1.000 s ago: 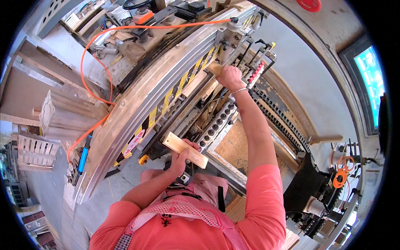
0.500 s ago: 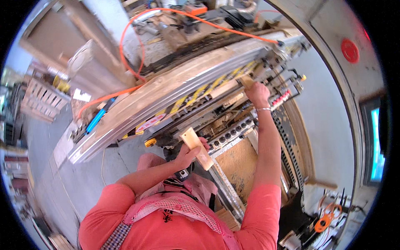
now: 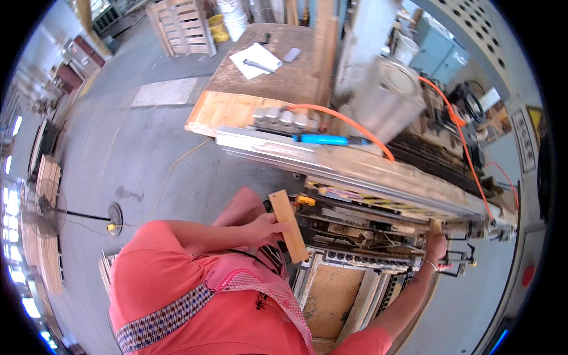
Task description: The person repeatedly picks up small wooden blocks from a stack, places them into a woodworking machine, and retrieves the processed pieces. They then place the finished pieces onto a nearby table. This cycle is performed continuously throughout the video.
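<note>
A short, flat wooden board (image 3: 286, 223) with a small hole near one end is gripped by my left hand (image 3: 264, 229), close in front of my body. My right hand (image 3: 436, 245), a bracelet at its wrist, reaches out to the far right of a long woodworking machine (image 3: 367, 207). Its fingers are closed round a small wooden piece (image 3: 435, 226), of which only the upper end shows. That piece stands at the machine's slot, beside metal rods and fittings (image 3: 458, 263); whether it touches the machine I cannot tell.
Along the machine's top lie a blue air blow gun (image 3: 322, 140) and an orange hose (image 3: 349, 123). Behind are a brown table (image 3: 260, 44) with paper and a large metal can (image 3: 390, 89). A pedestal fan (image 3: 53, 207) and stacked boards (image 3: 47, 225) stand at left.
My view has swung left, bringing the table and floor into sight. The board in my left hand is more upright. My right hand still grips its piece at the machine.
</note>
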Demonstrator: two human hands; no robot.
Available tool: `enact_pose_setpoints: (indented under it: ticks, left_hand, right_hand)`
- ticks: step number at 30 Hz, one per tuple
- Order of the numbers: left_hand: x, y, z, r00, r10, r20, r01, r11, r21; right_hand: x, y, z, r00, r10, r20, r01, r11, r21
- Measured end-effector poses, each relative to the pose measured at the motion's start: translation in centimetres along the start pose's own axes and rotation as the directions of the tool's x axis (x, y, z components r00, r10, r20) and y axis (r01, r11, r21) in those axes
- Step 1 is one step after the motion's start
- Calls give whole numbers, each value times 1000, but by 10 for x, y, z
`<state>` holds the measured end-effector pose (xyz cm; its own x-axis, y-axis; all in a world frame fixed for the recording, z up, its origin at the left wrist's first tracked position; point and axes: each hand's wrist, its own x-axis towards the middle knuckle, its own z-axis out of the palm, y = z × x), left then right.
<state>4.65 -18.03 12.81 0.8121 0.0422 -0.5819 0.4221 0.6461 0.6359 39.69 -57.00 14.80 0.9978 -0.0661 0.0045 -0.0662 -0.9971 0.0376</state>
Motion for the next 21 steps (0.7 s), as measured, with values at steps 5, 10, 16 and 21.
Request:
enact_pose_setpoints:
  ticks: [5, 10, 16, 21]
  left_hand:
    - [-1, 38, -130, 896, 388, -215, -365, 921, 138]
    - [2, 143, -319, 493, 600, -629, -280, 795, 538]
    - [47, 268, -510, 290, 607, -740, -216, 794, 567]
    - [133, 278, -601, 386, 522, -761, -151, 849, 506]
  right_hand:
    - [4, 39, 22, 986, -149, -67, 138, 979, -148]
    - [-53, 33, 27, 919, -40, -392, 43, 999, -2]
    - [-198, -3, 32, 976, 80, -202, -85, 996, -15]
    - [-314, -81, 21, 998, -11, 54, 14, 999, -49]
